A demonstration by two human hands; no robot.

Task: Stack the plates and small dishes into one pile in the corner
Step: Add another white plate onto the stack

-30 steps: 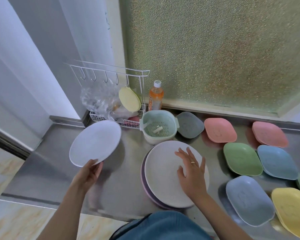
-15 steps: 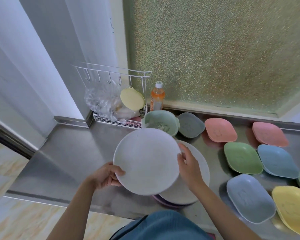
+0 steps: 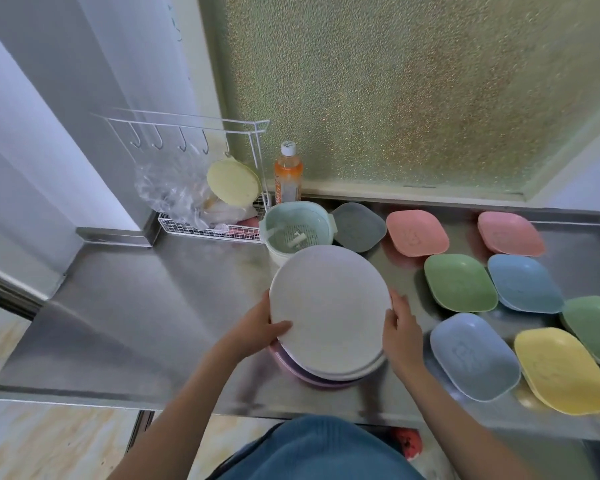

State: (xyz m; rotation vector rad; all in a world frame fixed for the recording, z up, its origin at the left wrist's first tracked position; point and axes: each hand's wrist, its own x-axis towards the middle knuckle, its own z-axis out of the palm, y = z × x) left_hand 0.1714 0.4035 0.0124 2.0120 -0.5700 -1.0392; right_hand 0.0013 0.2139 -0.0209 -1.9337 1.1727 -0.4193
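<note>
Hands of mine grip the white plate (image 3: 329,306) over the plate pile (image 3: 312,375) on the steel counter (image 3: 136,306): left hand (image 3: 257,329) at its left edge, right hand (image 3: 400,332) at its right edge

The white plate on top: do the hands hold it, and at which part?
Yes. The left hand grips the white plate at its left rim; the right hand touches its right rim.

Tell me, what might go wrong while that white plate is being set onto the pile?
The round white plate is tilted, pinched at its edges by the left hand and right hand; it could slip. The plate pile sits near the steel counter's front edge. The mint colander bowl stands close behind and could be bumped.
</note>
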